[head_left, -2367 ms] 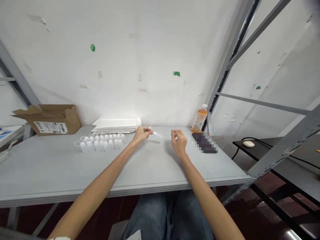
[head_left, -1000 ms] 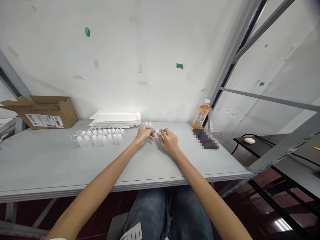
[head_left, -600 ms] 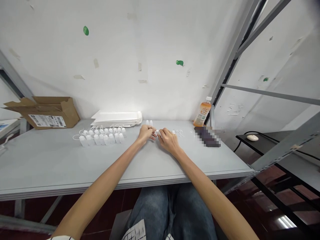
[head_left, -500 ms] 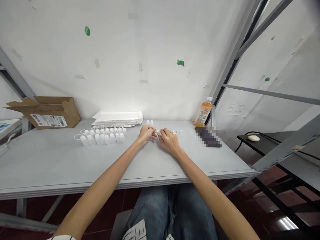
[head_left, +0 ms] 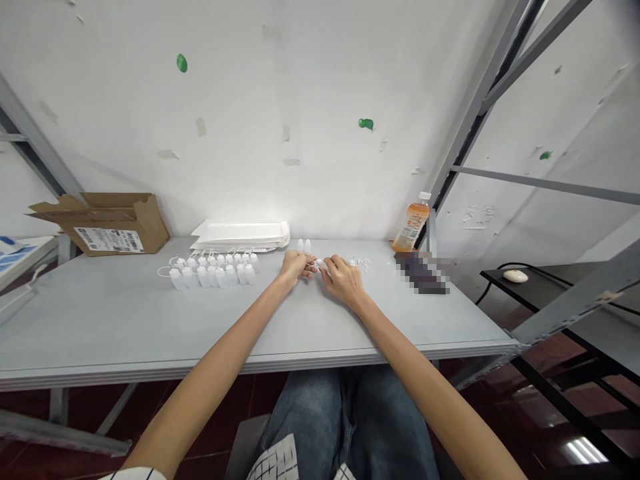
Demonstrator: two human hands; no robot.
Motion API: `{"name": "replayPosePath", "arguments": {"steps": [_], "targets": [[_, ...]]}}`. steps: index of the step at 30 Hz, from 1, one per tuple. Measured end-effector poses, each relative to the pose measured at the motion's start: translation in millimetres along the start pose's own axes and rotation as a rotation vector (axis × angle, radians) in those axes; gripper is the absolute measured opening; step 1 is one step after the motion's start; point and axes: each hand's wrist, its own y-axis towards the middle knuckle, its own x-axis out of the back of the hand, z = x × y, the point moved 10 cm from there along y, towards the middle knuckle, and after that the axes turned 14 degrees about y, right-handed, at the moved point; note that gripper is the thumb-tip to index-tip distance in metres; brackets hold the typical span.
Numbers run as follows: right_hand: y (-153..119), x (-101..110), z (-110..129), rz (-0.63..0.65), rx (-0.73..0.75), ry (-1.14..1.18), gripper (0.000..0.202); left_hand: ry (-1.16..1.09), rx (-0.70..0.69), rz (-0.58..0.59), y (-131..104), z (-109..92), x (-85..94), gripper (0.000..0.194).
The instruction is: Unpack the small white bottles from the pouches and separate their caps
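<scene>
My left hand (head_left: 299, 265) is closed over the middle of the table, its fingertips pinching a small white piece (head_left: 319, 263). My right hand (head_left: 341, 275) is closed too, thumb and fingers pressed together at the other side of that piece. Fingers cover much of it, so its exact kind is hard to tell. Behind the left hand stand two small translucent white bottles (head_left: 304, 245). Thin white loops (head_left: 365, 263) lie on the table just right of my right hand. To the left, several small white bottles (head_left: 213, 275) with cord loops stand in rows.
A stack of white envelopes (head_left: 240, 235) lies by the wall. An open cardboard box (head_left: 113, 227) is at the back left. At the right stand an orange drink bottle (head_left: 413, 223) and a blurred-out dark object (head_left: 423, 272). Metal posts (head_left: 483, 113) frame the grey table (head_left: 280, 327).
The view has shifted slightly left, so everything sits a little further right. Both hands stay together around the small white piece; the right fingers have shifted slightly away from the left ones.
</scene>
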Motion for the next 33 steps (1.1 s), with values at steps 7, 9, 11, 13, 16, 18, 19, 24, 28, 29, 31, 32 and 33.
{"name": "replayPosePath", "arguments": {"steps": [7, 9, 11, 13, 16, 18, 19, 24, 28, 29, 31, 32, 33], "targets": [[-1, 2, 1, -0.026, 0.008, 0.01, 0.03, -0.001, -0.003, -0.025, -2, -2, 3.1, 0.003], [-1, 3, 1, -0.031, 0.012, 0.013, 0.03, -0.002, -0.007, -0.042, -3, -3, 4.4, 0.004], [0, 3, 2, -0.034, 0.014, 0.013, 0.03, -0.001, -0.006, -0.056, -4, -4, 5.5, 0.004], [0, 4, 2, -0.038, 0.017, 0.012, 0.03, 0.001, -0.001, -0.062, -4, -5, 6.0, 0.005], [0, 4, 3, -0.039, 0.022, 0.009, 0.031, 0.005, 0.002, -0.067, -5, -4, 6.2, 0.007], [0, 3, 3, -0.036, 0.021, 0.009, 0.031, 0.011, -0.001, -0.07, -4, -4, 6.0, 0.009], [0, 3, 3, -0.034, 0.019, 0.009, 0.031, 0.014, -0.004, -0.071, -4, -3, 5.7, 0.011], [0, 3, 4, -0.025, 0.024, 0.014, 0.033, 0.013, -0.003, -0.082, 0, 0, 8.4, 0.013], [-1, 8, 3, -0.058, 0.019, 0.019, 0.033, 0.025, 0.004, -0.137, 4, 2, 20.1, 0.015], [-1, 9, 3, -0.069, 0.015, 0.021, 0.032, 0.027, -0.003, -0.132, 4, 2, 20.6, 0.016], [-1, 12, 1, -0.086, 0.002, 0.023, 0.032, 0.039, -0.036, -0.091, 4, 0, 16.7, 0.015], [-2, 13, 0, -0.092, -0.01, 0.023, 0.031, 0.05, -0.055, -0.071, 3, -2, 13.9, 0.014], [-2, 14, -2, -0.097, -0.026, 0.021, 0.031, 0.066, -0.071, -0.055, 2, -4, 11.2, 0.014]]}}
